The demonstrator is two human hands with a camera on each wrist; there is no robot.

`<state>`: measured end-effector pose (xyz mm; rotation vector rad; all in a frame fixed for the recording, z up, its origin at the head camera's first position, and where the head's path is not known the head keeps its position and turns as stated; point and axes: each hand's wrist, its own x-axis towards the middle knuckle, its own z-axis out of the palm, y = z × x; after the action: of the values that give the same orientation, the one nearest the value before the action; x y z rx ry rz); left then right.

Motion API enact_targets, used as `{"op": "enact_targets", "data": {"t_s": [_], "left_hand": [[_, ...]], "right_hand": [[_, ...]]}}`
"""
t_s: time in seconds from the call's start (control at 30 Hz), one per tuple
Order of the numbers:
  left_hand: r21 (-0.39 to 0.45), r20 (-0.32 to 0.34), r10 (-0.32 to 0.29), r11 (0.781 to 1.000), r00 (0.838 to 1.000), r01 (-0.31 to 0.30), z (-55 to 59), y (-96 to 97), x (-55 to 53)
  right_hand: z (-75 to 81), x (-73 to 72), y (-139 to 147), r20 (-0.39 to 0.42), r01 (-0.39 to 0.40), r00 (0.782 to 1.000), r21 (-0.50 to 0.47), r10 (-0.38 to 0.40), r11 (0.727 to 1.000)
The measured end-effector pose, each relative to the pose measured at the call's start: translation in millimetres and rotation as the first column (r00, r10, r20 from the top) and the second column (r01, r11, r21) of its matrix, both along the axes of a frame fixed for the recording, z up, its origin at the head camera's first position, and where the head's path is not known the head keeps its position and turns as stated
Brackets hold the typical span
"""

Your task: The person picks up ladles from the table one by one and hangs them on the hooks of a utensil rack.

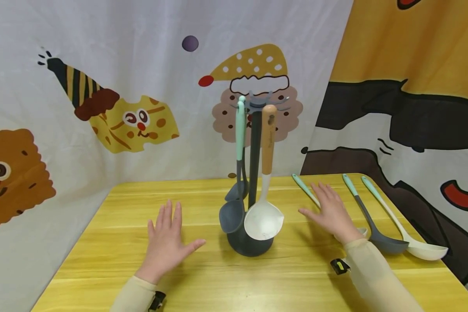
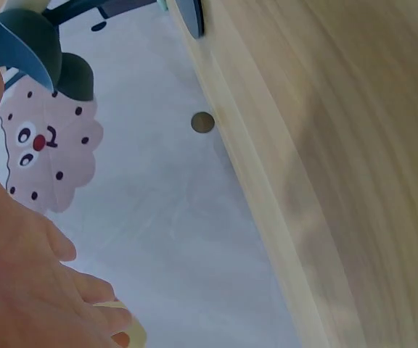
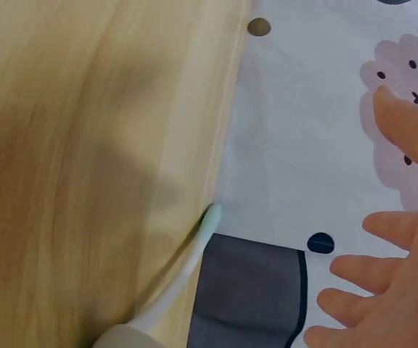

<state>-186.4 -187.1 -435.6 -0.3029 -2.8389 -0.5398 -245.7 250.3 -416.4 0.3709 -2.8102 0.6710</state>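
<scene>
A dark grey utensil stand (image 1: 250, 248) is upright mid-table, with hooks at the top of its post. From it hang a white ladle (image 1: 263, 222) with a wooden handle, a dark grey ladle (image 1: 232, 216) with a mint handle, and another dark ladle (image 1: 235, 192) behind. My left hand (image 1: 164, 247) is left of the stand, fingers spread, holding nothing. To the stand's right, my right hand (image 1: 332, 214) is likewise spread and holds nothing. It overlaps a mint-handled ladle (image 1: 305, 189) lying on the table, hiding its middle.
Farther right on the wooden table (image 1: 125, 225) lie a dark grey ladle (image 1: 388, 245) and a white ladle (image 1: 427, 251), both mint-handled, side by side with bowls toward me. A cartoon-printed curtain (image 1: 140, 26) hangs behind the table's back edge.
</scene>
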Motion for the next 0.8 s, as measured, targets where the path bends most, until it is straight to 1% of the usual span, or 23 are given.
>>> {"op": "enact_targets", "data": {"t_s": [0.17,0.47,0.8], "left_hand": [[-0.009,0.019,0.009,1.0,1.0,-0.009,-1.9,-7.1,-1.8],[-0.027,0.044,0.024,0.999,0.999,-0.023,-2.5,-15.6,-2.7],[-0.033,0.087,0.043,0.999,0.995,-0.04,-0.4,-22.1,-2.4]], "right_hand": [[-3.4,-2.7,1.2,0.021,0.027,0.999,-0.011,-0.027,1.0],[-6.8,-7.2,1.9,0.077,0.088,0.993,0.075,-0.094,0.993],[-9.9,-9.7,1.7,0.202,0.14,0.967,0.096,-0.157,0.985]]}}
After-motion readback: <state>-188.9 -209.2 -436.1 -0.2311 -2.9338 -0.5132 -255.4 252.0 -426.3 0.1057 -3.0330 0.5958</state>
